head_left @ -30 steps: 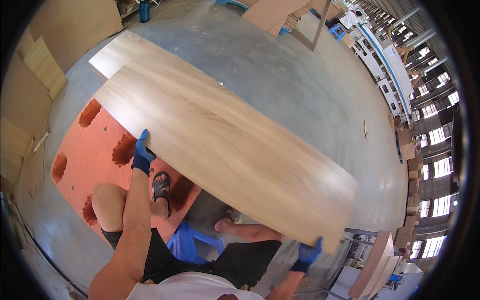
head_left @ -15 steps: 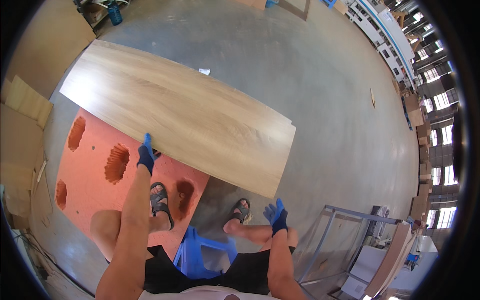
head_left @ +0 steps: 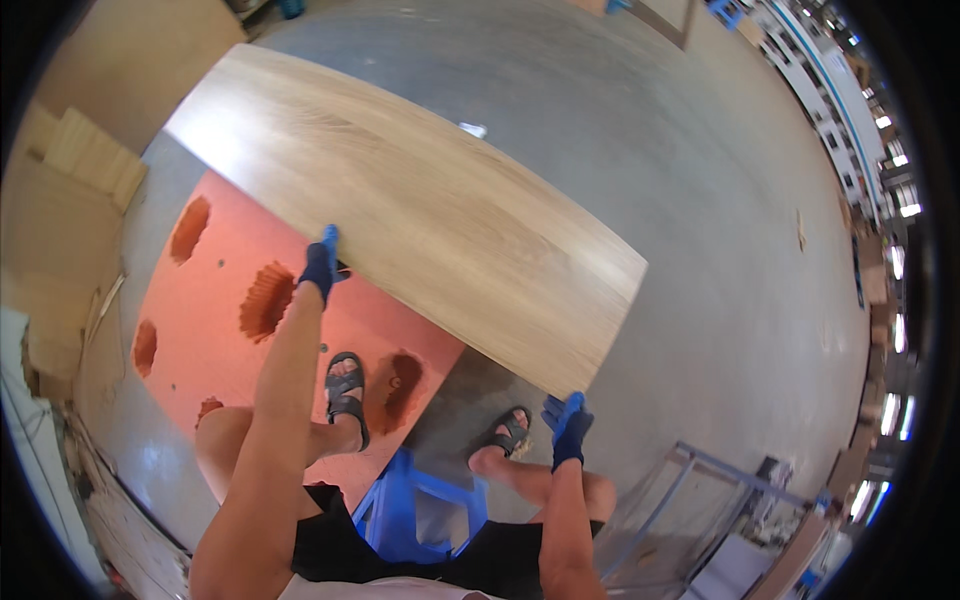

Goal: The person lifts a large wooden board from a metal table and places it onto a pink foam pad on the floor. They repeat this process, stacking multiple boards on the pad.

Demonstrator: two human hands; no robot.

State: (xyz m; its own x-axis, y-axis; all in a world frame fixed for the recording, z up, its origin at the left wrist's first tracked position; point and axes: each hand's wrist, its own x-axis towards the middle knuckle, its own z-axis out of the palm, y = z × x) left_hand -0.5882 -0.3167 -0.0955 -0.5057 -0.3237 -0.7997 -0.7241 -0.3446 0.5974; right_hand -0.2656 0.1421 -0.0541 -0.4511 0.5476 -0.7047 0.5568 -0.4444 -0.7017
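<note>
A long wood-grain board point(head_left: 420, 220) lies across the view, its left part over an orange-pink slab point(head_left: 220, 320) with ragged hollows. My left hand point(head_left: 322, 262), in a blue glove, is closed on the board's near long edge, one finger along the top. My right hand point(head_left: 568, 425), in a matching glove, is at the board's near right corner. Its fingers are stretched out and apart, with the tips at the corner; they do not look wrapped round it.
My sandalled left foot point(head_left: 346, 395) rests on the slab, the right foot point(head_left: 508, 430) on the floor. A blue plastic stool point(head_left: 405, 510) stands between my legs. At right is a metal frame point(head_left: 650, 520); large sheets point(head_left: 110, 80) lean at left. A white scrap point(head_left: 473, 130) lies beyond the board.
The whole view has shifted, moving things rightward. My right hand has come up to the board's near right corner. A small step at the board's right end no longer shows. My left hand stays on the edge.
</note>
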